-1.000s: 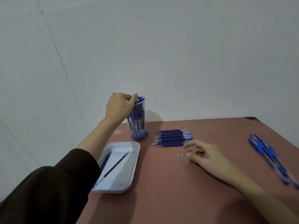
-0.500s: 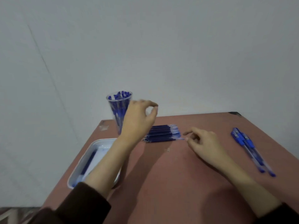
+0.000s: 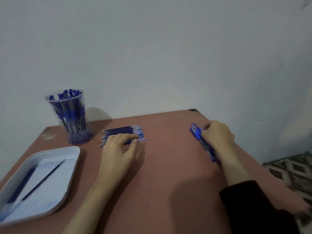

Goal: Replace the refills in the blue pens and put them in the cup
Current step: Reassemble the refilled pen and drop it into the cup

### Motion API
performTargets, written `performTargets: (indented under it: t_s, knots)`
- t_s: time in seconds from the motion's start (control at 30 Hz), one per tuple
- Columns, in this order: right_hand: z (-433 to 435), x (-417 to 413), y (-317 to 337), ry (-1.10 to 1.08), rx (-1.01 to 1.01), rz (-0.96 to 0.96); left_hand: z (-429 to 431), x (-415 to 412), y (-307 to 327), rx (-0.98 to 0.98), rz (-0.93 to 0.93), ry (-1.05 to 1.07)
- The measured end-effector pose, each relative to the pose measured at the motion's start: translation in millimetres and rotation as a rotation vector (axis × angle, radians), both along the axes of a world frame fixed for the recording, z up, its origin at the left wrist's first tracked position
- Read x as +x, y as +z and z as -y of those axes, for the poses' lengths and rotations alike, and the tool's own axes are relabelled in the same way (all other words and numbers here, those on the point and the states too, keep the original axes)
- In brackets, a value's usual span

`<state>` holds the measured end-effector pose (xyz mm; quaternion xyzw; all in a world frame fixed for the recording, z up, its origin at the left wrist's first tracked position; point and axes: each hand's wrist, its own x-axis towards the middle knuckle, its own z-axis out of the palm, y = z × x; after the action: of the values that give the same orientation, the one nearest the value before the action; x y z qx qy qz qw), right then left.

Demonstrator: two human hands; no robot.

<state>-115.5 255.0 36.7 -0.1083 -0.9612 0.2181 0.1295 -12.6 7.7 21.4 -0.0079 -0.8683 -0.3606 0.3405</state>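
Observation:
A clear plastic cup (image 3: 70,115) holding several blue pens stands at the table's back left. To its right lies a neat row of blue refills (image 3: 118,130). My left hand (image 3: 119,149) rests over the near side of that row, thumb and forefinger pinching the end of the nearest refill. On the right side of the table lie a few blue pens (image 3: 195,130). My right hand (image 3: 217,134) is on top of them with fingers curled round one; most of their length is hidden under hand and wrist.
A white tray (image 3: 74,154) with two dark used refills (image 3: 43,179) sits at the near left of the reddish table (image 3: 168,166). A wall runs right behind the table. Patterned floor (image 3: 290,171) shows past the table's right edge.
My left hand left the cup and came down onto the refill row. My right hand moved from the table's middle to the pens on the right. The camera turned right.

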Motion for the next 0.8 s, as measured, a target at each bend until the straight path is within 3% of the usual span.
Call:
performTargets:
  t_s: [0.3,0.43,0.57,0.7,0.8]
  knots:
    - [1,-4,-3,-0.046,0.065,0.045,3,3,2,0.009,-0.003,0.037]
    - [5,-1,3,-0.005,0.003,-0.129,5,1,2,0.03,-0.014,0.034]
    - [35,10,5,0.347,-0.117,-0.315,10,-1,2,0.165,0.018,0.02]
    - [75,30,-3,0.754,-0.129,-0.249,16,2,3,0.27,0.039,-0.002]
    - [91,37,-10,0.926,-0.084,-0.192,21,8,-1,0.231,0.095,-0.044]
